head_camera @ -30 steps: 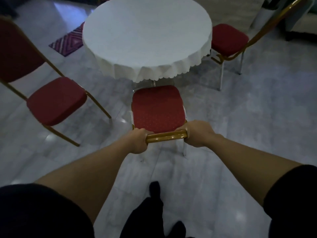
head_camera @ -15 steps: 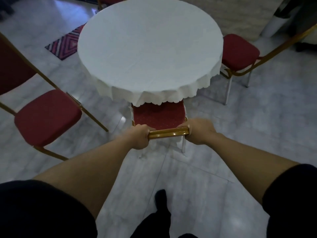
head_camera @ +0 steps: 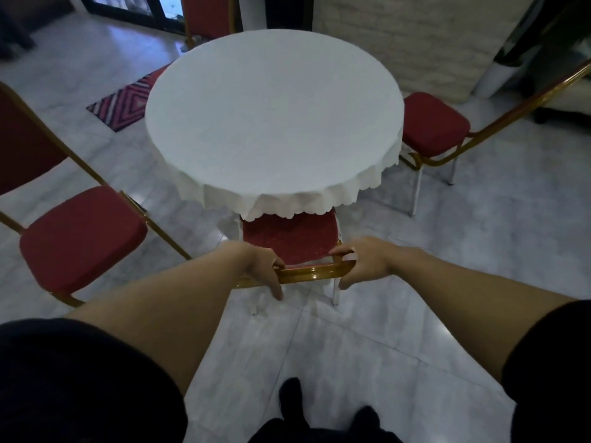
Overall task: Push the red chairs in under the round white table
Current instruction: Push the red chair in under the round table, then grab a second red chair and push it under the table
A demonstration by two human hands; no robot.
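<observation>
The round white table (head_camera: 271, 123) wears a scalloped cloth. A red chair (head_camera: 291, 241) stands in front of me, its seat mostly under the table edge. My left hand (head_camera: 262, 266) and right hand (head_camera: 364, 262) rest at the two ends of its gold top rail (head_camera: 313, 271), with fingers uncurled and spread rather than wrapped around it. A second red chair (head_camera: 80, 238) stands pulled out at the left. A third red chair (head_camera: 431, 123) stands at the right, its seat just touching the cloth. A fourth red chair (head_camera: 208, 14) stands behind the table.
The floor is pale marble tile. A patterned red rug (head_camera: 124, 103) lies left of the table. A stone wall and a white planter (head_camera: 492, 78) stand at the back right. My dark-socked feet (head_camera: 291, 398) are just behind the chair.
The middle chair slid forward until most of its seat went under the cloth. Both hands, earlier clenched on the rail, have loosened and straightened their fingers.
</observation>
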